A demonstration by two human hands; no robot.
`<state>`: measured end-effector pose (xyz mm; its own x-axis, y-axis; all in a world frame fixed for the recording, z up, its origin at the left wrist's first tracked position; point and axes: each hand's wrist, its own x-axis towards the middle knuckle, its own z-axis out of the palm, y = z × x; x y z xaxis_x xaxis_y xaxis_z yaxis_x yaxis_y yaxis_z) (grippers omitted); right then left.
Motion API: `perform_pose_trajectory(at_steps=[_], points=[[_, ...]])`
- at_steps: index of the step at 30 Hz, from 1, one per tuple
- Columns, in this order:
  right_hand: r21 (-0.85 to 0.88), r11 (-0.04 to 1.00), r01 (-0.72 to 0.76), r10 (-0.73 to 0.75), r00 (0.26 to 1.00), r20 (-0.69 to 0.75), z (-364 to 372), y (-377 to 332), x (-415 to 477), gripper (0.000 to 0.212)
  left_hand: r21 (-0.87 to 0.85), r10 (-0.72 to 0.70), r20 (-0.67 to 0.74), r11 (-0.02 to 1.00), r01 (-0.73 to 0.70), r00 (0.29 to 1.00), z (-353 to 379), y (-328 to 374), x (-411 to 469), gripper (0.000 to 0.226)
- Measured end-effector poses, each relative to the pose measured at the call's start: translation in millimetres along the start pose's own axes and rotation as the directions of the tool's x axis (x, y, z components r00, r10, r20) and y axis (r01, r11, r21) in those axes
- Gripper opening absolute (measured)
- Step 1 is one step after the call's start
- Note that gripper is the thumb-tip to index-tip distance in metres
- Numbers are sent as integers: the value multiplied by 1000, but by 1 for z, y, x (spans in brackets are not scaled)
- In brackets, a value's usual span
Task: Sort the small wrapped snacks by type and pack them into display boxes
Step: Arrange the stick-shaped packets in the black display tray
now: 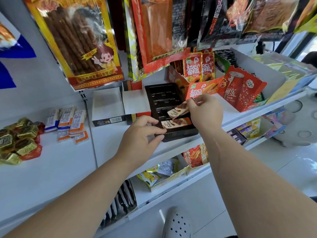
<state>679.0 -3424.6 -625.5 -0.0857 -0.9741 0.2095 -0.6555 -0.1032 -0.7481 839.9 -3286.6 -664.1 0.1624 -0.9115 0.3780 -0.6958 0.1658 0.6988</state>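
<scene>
Tray (163,95) corner hidden under gripping left hand (142,134); right hand (205,112) pinches a wafer bar (177,112).

L hand (143,134) curled; R hand (205,111) pinched

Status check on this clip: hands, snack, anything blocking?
Left hand grips brown tray. Right hand pinches wafer bar over tray. Second bar lies slotted in front. Nothing in the way.

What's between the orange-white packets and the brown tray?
Two open display boxes, side by side on the shelf, seen in the head view.
</scene>
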Motion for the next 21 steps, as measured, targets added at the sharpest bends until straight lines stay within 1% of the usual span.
perform_pose_trajectory(at_steps=[4,6,9,12,15,19,21], points=[[31,997,-63,63,998,24,-5,7,7,27,-9,-1,-3,1000,1,1000,0,0,0,18],[11,999,-37,37,999,14,-4,6,6,28,-8,2,0,1000,-2,1000,0,0,0,18],[-74,996,49,-50,999,-19,-1,3,0,31,-19,4,2,1000,-4,1000,0,1,0,18],[-111,989,96,-101,994,-38,0,3,-4,35,-24,4,0,1000,-4,1000,0,0,-1,18],[-131,987,93,-98,995,-30,-2,5,-2,33,-25,0,4,1000,0,1000,1,-1,-1,18],[-121,991,56,-64,996,-59,-2,5,-1,29,-28,1,4,1000,-1,1000,1,-1,0,18],[-137,988,71,-73,997,-11,0,3,-3,28,-21,2,5,1000,-2,1000,1,0,0,18]])
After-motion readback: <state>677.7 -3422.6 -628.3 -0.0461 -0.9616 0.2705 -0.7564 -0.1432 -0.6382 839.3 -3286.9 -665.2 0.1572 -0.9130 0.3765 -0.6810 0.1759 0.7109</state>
